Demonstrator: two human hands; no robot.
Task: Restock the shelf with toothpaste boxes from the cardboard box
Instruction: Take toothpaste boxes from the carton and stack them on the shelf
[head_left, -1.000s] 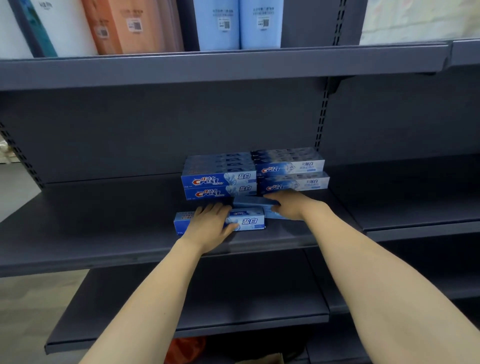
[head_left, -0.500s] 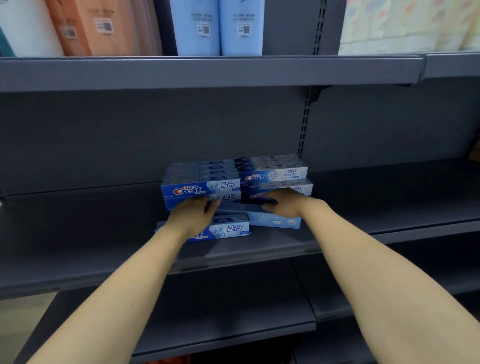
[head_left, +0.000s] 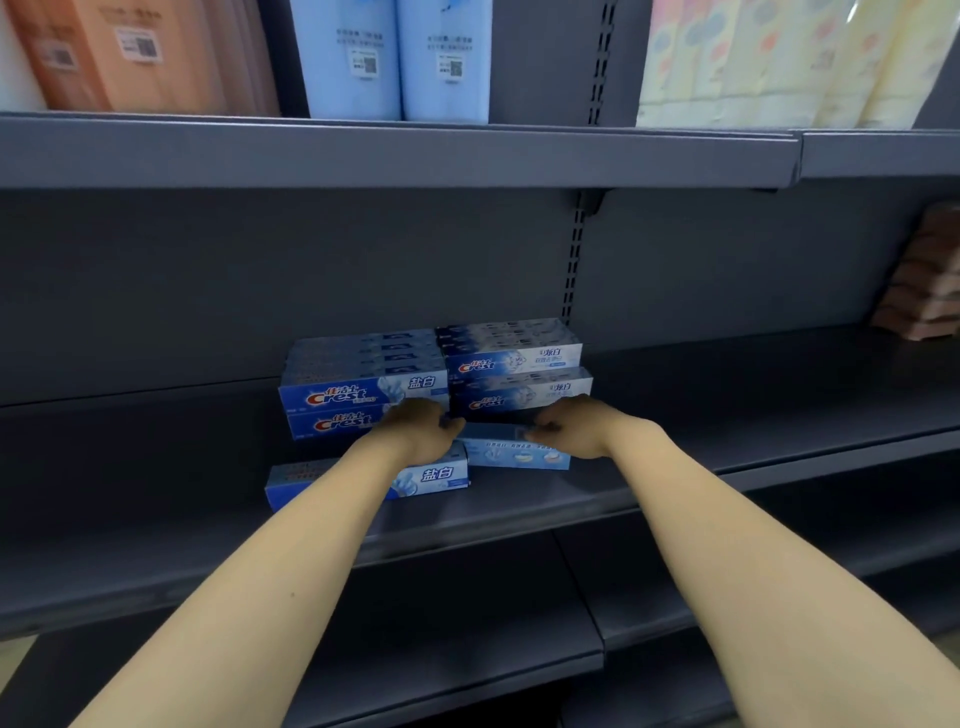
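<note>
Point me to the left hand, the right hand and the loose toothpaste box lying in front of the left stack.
left hand (head_left: 418, 434), head view, back of the hand.
right hand (head_left: 574, 428), head view, back of the hand.
loose toothpaste box (head_left: 436, 475), head view, front face by the white characters.

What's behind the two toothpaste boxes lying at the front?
Behind the left front box and right front box stand two stacks of toothpaste boxes. The left hand and right hand cover part of the bottom boxes.

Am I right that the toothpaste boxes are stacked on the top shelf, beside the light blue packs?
Not quite. The head view shows the toothpaste boxes stacked on the middle shelf, below the shelf holding the light blue packs.
</note>
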